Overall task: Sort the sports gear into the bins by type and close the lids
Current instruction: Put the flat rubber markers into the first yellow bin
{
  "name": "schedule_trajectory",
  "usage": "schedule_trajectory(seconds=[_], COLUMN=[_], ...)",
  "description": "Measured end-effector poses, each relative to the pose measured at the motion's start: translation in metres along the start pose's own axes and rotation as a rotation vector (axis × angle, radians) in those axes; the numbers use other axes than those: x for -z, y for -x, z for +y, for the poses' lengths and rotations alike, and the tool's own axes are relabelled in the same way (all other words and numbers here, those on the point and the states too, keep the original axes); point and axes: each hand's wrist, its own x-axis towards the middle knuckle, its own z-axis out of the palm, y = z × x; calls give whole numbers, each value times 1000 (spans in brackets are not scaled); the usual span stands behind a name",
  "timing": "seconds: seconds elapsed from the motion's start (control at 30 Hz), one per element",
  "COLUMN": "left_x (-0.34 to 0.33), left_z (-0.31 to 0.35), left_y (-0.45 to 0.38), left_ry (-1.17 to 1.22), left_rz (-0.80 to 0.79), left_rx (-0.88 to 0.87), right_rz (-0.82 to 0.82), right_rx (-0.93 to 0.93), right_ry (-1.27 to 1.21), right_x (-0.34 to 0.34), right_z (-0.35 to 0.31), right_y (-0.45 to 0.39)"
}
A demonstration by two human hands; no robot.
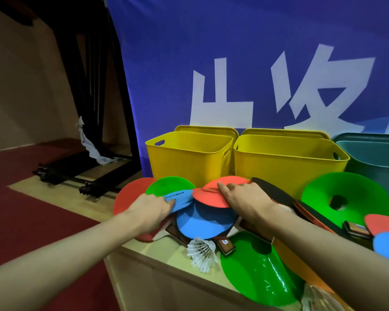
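A person is gathering flat discs off the worktop [157,248] in front of the yellow bins [189,160], both lidless. The left hand [153,209] is pinching a blue disc [180,198]; the right hand [245,198] is curling over a red disc [211,196]. Next, probably, lifting both discs clear into one bin.

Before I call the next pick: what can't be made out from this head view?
- Inside of the two yellow bins: front walls hide their floors.
- Teal bin: cut off by the right edge.
- Paddles under the blue disc: mostly covered; count unclear.
- Print on the blue disc in the left hand: too small to read.
- Whitish item at the bottom edge: cut off, behind the right forearm.
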Motion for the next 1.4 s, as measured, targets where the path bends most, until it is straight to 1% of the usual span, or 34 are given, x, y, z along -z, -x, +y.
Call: schedule_trajectory(seconds=[0.07, 0.13, 0.23, 0.33, 0.37, 0.4, 0.43, 0.47, 0.53, 0.57, 0.6, 0.63, 0.67, 0.73, 0.8, 0.87, 1.0, 1.07, 1.13, 1.2, 1.27, 1.33, 1.37, 1.4], left_x=[9, 12, 11, 12, 13, 15, 19, 24, 33, 34, 35, 34, 33, 32, 41, 49, 61, 73, 90, 105, 111, 112, 112, 112], left_z=[-7, -13, -26, -47, -53, -59, -65, -67, -69, -74, -80, -87, -91, -97, -97, -99, -103, -107, -107, -103, -96, -90, -88, -86], left_y=[2, 5, 11, 19, 22, 24, 27, 29, 31, 30, 31, 30, 29, 22, 7, -11, -50, -72, -97, -123, -148, -167, -172, -175], left_ry=[5, 5, 44, 96, 102, 102, 95, 91, 68, 56, 48, 40, 24, -16, 36, 55, 14, -27, -16, 30, 175, 334, 364, 364], left_rz=[-13, 23, 63, 75, 75, 77, 78, 71, 55, 54, 65, 93, 131, 209, 229, 243, 273, 304, 360, 374, 278, 69, 10, -10], left_rx=[45, 64, 83, 126, 144, 162, 176, 186, 195, 198, 204, 200, 173, 128, 133, 155, 144, 160, 182, 220, 235, 183, 153, 124], right_rz=[49, 100, 255, 457, 500, 503, 474, 382, 57, -75, -142, -155, -132, -45, 40, 75, -8, -46, -66, -72, -61, -67, -77, -90], right_rx=[-15, -14, 7, -41, -70, -97, -124, -155, -218, -230, -220, -190, -155, -84, -40, -5, 136, 193, 228, 244, 241, 239, 246, 254], right_ry=[-72, -121, -123, -125, -131, -132, -138, -161, -337, -414, -451, -445, -414, -322, -269, -249, -223, -250, -278, -279, -275, -281, -287, -296], right_x=[14, 34, 65, 94, 100, 102, 102, 96, 83, 76, 68, 62, 56, 48, 40, 31, 17, 8, 0, -5, -6, -6, -7, -9], right_z=[1, 2, 7, 23, 28, 32, 36, 39, 41, 40, 38, 35, 31, 26, 27, 27, 22, 20, 21, 22, 23, 21, 19, 17], right_y=[0, 0, -10, -44, -60, -78, -97, -116, -141, -147, -150, -148, -142, -119, -91, -60, -12, 4, 15, 21, 22, 20, 18, 17])
